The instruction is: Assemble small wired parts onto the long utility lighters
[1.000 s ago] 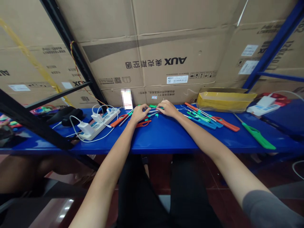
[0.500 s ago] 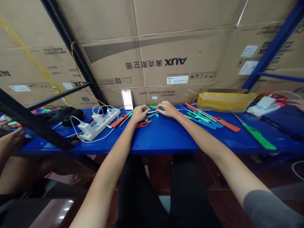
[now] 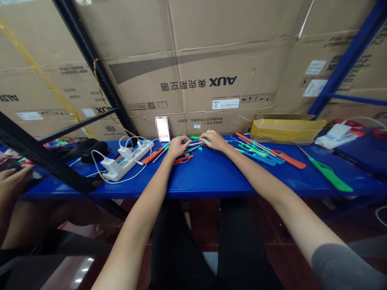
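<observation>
My left hand (image 3: 179,146) is at the back of the blue table (image 3: 208,177), thumb and fingers curled together in a pinch. Close by on its right, my right hand (image 3: 214,141) is bent the same way, fingertips together. What they pinch is too small to make out. Thin metal rods and green plastic bits (image 3: 200,149) lie under and between the fingertips. An orange long-nosed lighter (image 3: 183,159) rests just below the left hand, partly covered by it. Left of that hand lies another orange lighter (image 3: 153,155) beside bare metal tubes.
Right of my hands lie several blue, green and orange lighters (image 3: 262,156), then a lone green lighter (image 3: 329,173). Behind them stands a yellow-taped carton (image 3: 287,128). A power strip (image 3: 128,161) with chargers and a lit phone (image 3: 163,129) are left. Another person's hand (image 3: 15,179) shows far left.
Both hands stay at nearly the same spot, with only slight finger movement. The view has shifted a little. At far left, the other person's hand now shows a dark object.
</observation>
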`<state>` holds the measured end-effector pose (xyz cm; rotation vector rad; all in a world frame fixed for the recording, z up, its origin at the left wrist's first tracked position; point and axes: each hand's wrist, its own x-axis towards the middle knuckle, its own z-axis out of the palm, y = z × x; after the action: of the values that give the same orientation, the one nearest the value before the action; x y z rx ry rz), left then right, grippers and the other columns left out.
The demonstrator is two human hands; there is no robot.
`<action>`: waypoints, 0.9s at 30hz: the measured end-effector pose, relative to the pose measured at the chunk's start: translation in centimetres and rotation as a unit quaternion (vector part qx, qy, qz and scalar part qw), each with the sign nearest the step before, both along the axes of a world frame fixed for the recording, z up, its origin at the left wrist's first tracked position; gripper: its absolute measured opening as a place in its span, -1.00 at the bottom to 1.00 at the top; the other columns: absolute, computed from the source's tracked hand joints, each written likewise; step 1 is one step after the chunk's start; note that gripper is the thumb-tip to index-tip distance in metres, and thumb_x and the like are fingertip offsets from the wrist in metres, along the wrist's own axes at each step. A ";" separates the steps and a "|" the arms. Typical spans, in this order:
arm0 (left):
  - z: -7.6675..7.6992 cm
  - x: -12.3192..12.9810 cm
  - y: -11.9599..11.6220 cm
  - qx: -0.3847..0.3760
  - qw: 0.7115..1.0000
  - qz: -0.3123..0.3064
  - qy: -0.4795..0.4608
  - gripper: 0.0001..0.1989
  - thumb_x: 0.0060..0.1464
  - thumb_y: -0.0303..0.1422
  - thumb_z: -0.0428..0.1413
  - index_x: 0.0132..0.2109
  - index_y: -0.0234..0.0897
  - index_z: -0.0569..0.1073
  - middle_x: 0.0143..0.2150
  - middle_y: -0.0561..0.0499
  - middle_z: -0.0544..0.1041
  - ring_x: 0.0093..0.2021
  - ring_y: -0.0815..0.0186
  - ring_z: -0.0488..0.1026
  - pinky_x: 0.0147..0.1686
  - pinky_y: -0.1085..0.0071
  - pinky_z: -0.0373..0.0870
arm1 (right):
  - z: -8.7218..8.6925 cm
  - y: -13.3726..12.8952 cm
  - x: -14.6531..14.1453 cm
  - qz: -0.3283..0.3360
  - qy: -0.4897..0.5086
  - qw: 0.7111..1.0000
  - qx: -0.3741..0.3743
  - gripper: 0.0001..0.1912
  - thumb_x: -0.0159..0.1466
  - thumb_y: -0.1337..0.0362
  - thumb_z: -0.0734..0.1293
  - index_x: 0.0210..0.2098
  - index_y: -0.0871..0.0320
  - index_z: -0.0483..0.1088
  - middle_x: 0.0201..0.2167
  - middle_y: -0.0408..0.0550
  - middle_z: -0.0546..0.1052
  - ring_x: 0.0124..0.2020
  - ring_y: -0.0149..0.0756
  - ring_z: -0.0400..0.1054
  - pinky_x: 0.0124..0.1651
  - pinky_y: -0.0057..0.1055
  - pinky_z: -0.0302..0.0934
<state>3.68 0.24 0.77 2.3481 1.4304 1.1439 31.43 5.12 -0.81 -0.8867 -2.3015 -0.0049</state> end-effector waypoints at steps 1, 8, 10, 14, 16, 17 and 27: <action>0.0 0.0 0.0 0.001 1.000 -0.001 0.001 -0.76 0.40 -0.17 0.24 -0.15 -0.19 0.73 -0.18 -0.06 0.80 -0.18 0.11 0.68 -0.07 0.28 0.53 | 0.0 0.0 0.0 -0.001 -0.003 1.000 -0.001 -0.78 0.61 0.18 0.38 0.01 0.05 0.71 -0.11 0.09 0.73 -0.04 0.01 0.53 0.23 -0.10 0.31; 0.0 0.1 -0.1 -0.005 1.000 0.001 0.006 -0.76 0.40 -0.17 0.24 -0.15 -0.17 0.73 -0.20 -0.06 0.80 -0.16 0.09 0.70 -0.06 0.27 0.54 | 0.0 -0.2 -0.2 0.005 -0.009 1.000 -0.001 -0.78 0.59 0.22 0.39 0.04 0.06 0.72 -0.02 0.12 0.75 0.03 0.04 0.55 0.26 -0.04 0.34; 0.0 0.2 -0.2 -0.008 1.000 0.004 0.007 -0.77 0.40 -0.17 0.25 -0.15 -0.16 0.73 -0.20 -0.06 0.79 -0.14 0.09 0.71 -0.06 0.28 0.54 | 0.0 -0.1 -0.2 0.011 -0.011 1.000 -0.002 -0.77 0.59 0.24 0.38 0.04 0.05 0.72 0.00 0.12 0.76 0.04 0.05 0.54 0.27 -0.02 0.34; 0.1 0.3 -0.3 -0.003 1.000 0.004 0.009 -0.77 0.41 -0.18 0.25 -0.14 -0.17 0.74 -0.18 -0.06 0.80 -0.12 0.08 0.72 -0.02 0.27 0.56 | 0.1 -0.2 -0.3 0.011 -0.012 1.000 -0.006 -0.77 0.58 0.25 0.37 0.02 0.06 0.71 -0.04 0.14 0.74 0.03 0.06 0.52 0.24 -0.03 0.34; 0.1 0.3 -0.4 -0.003 1.000 0.001 0.010 -0.77 0.42 -0.18 0.24 -0.13 -0.17 0.74 -0.16 -0.07 0.81 -0.11 0.07 0.72 -0.01 0.26 0.56 | 0.2 -0.4 -0.2 0.010 -0.012 1.000 -0.007 -0.78 0.58 0.26 0.36 0.01 0.07 0.70 -0.05 0.14 0.72 0.03 0.05 0.51 0.23 -0.05 0.34; 0.2 0.3 -0.4 -0.004 1.000 -0.001 0.010 -0.76 0.42 -0.18 0.24 -0.13 -0.17 0.75 -0.15 -0.07 0.81 -0.10 0.06 0.73 0.00 0.25 0.57 | 0.2 -0.5 -0.2 0.010 -0.013 1.000 -0.008 -0.78 0.58 0.25 0.36 0.01 0.08 0.69 -0.05 0.14 0.71 0.03 0.05 0.50 0.22 -0.06 0.33; 0.2 0.3 -0.3 -0.004 1.000 0.003 0.021 -0.80 0.40 -0.20 0.26 -0.13 -0.15 0.75 -0.10 -0.08 0.83 -0.06 0.05 0.74 0.07 0.23 0.59 | 0.2 -0.9 -0.3 0.008 -0.033 0.999 0.004 -0.84 0.58 0.25 0.35 -0.03 0.08 0.61 -0.08 0.12 0.66 0.00 0.03 0.47 0.21 -0.09 0.30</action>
<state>4.01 -0.08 0.93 2.3773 1.4541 1.0935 31.10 4.20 -0.57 -0.8767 -2.3672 -0.0372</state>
